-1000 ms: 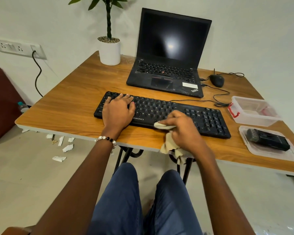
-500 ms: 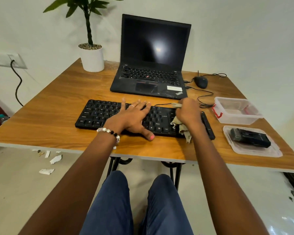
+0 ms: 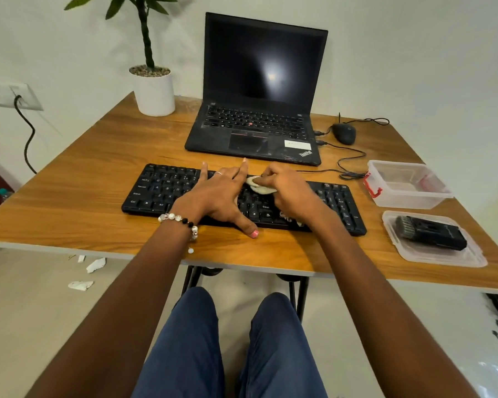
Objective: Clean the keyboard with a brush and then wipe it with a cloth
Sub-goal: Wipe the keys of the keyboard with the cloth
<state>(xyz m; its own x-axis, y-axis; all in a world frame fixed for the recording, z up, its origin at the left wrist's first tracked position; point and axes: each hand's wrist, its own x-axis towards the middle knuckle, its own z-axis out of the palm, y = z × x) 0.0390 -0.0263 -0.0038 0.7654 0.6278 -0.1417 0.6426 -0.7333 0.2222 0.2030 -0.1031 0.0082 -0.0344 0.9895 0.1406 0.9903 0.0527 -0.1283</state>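
A black keyboard lies across the wooden table in front of me. My left hand rests flat on its middle keys with the fingers spread and the thumb on the table at the front edge. Just to its right, my right hand grips a beige cloth and presses it on the keys near the top row. A frayed end of the cloth hangs out under my wrist. The black brush lies in a clear plastic lid at the right.
An open black laptop stands behind the keyboard, with a mouse and cables to its right. A clear box with red clips sits at the right edge. A white potted plant stands at the back left. Paper scraps lie on the floor.
My right hand has carried the cloth from the keyboard's right part leftward toward the middle top row. My left hand stays spread on the keys. The view has shifted and come closer.
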